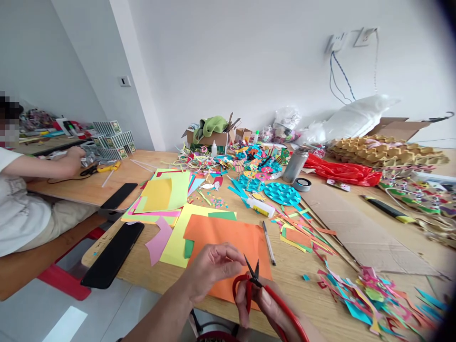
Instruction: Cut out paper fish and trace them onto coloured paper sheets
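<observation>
My right hand [265, 304] grips red-handled scissors [281, 308] near the table's front edge, the blades parted and pointing up and away. Just left of the blade tips is my left hand [217, 266], its thumb and fingertips drawn together; whatever they hold, if anything, is too small to make out. Beneath both hands lies an orange sheet [228, 232], overlapping a yellow sheet [174, 242] and green pieces. A pen [269, 242] rests on the orange sheet's right edge. Farther left is a cut pink piece [158, 241].
Paper scraps [370, 299] are heaped at right, beside flat cardboard [359, 228] and a cutter [388, 209]. A glue bottle [261, 207], metal flask [295, 165] and tape roll [302, 184] stand or lie mid-table. A phone [113, 254] is at left; another person [28, 199] sits beyond.
</observation>
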`<state>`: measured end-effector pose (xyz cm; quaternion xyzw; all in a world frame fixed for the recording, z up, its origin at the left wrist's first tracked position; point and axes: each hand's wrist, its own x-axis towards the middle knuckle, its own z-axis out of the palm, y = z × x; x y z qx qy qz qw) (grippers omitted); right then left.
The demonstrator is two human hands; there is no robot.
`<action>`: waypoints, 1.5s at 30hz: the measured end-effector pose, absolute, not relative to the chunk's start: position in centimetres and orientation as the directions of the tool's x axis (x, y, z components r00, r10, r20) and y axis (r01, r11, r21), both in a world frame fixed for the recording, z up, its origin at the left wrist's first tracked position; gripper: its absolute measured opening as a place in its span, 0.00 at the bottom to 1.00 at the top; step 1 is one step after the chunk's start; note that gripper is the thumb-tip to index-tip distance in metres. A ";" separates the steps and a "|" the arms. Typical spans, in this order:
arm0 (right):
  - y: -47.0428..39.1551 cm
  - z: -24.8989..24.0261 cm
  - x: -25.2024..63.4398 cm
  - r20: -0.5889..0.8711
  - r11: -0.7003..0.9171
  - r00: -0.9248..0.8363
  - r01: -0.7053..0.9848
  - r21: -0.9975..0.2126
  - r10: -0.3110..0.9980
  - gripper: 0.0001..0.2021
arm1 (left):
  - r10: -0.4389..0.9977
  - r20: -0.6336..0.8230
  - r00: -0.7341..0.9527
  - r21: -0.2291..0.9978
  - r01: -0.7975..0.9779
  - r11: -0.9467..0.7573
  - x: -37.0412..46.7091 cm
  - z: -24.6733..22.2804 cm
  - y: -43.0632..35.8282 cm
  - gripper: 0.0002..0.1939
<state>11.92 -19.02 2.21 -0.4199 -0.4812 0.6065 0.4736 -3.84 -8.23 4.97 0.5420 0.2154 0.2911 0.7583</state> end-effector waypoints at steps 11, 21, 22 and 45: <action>-17.6 4.2 10.0 -0.042 -0.075 -0.199 -0.159 -0.984 0.979 0.23 | 0.649 -0.182 0.738 0.848 -0.217 0.484 -3.6 4.0 -9.4 0.13; -16.6 3.4 10.9 -0.144 -0.123 0.024 -0.403 -0.907 0.989 0.22 | 0.780 -0.248 0.574 0.736 -0.413 0.537 -3.4 4.5 -7.5 0.11; -16.6 3.5 11.2 -0.170 -0.125 0.102 -0.350 -0.928 0.980 0.21 | 0.795 -0.251 0.552 0.742 -0.417 0.525 -3.5 4.6 -7.2 0.11; -9.5 4.6 12.1 -0.195 -0.192 0.278 -0.038 -0.981 0.941 0.12 | 0.774 -0.264 0.576 0.962 0.210 0.172 -2.6 4.7 -4.6 0.09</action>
